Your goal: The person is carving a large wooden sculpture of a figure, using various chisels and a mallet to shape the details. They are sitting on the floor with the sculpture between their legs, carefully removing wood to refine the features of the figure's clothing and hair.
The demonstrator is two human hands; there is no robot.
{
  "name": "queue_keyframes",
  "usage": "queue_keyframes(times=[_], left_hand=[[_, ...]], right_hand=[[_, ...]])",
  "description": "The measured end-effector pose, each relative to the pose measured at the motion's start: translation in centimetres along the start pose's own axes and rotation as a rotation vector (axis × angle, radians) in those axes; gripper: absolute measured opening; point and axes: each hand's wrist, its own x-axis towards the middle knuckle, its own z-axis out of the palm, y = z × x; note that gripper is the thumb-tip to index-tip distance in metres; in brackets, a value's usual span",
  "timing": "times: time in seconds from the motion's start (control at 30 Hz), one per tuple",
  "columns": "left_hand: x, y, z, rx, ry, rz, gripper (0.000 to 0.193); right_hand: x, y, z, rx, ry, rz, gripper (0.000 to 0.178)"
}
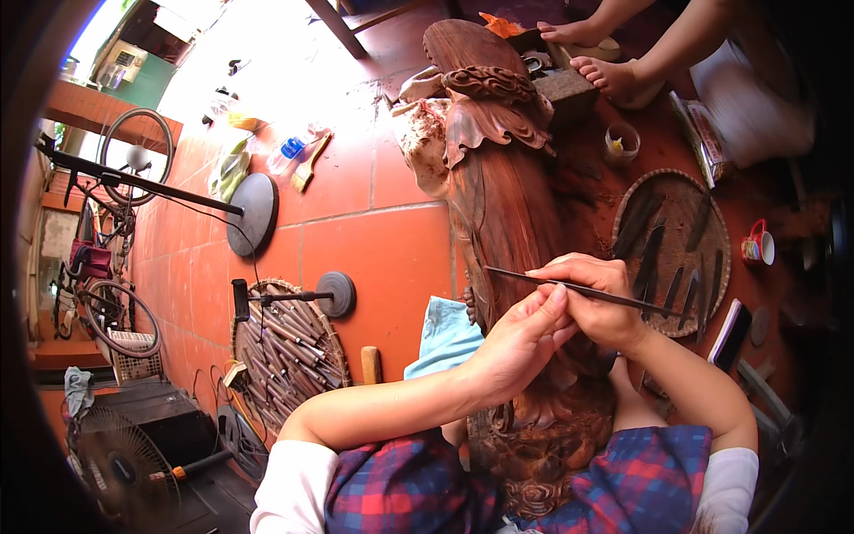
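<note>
A long carved piece of dark reddish wood lies lengthwise in front of me, with ornate relief at its near end between my legs. Across it, both hands hold a thin dark metal file. My right hand is wrapped round its middle, fingers stretched along it. The fingers of my left hand are pinched on the file beside the right hand. The file's left tip is over the wood's left edge; whether it touches cannot be made out. A light blue cloth lies beside the wood.
To the right, a round woven tray holds several dark files, with a mug beyond. At left are a basket of chisels, a mallet handle, round-based stands, a brush and a fan. Another person's bare feet are at the far right.
</note>
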Motion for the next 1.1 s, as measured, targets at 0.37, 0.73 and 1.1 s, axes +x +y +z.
queue_keyframes(times=[0.37,0.73,1.1], left_hand=[[0.0,-0.8,-0.2,-0.024,-0.064,0.015,0.034],[1.0,-0.9,-0.5,-0.004,-0.093,0.032,0.034],[2.6,0.1,-0.6,0.045,-0.072,0.134,0.034]], right_hand=[[-0.2,-1.0,-0.6,0.061,-0.075,0.128,0.019],[0.0,-0.6,0.0,0.158,0.035,0.147,0.021],[0.5,0.6,1.2,0.311,0.150,0.326,0.020]])
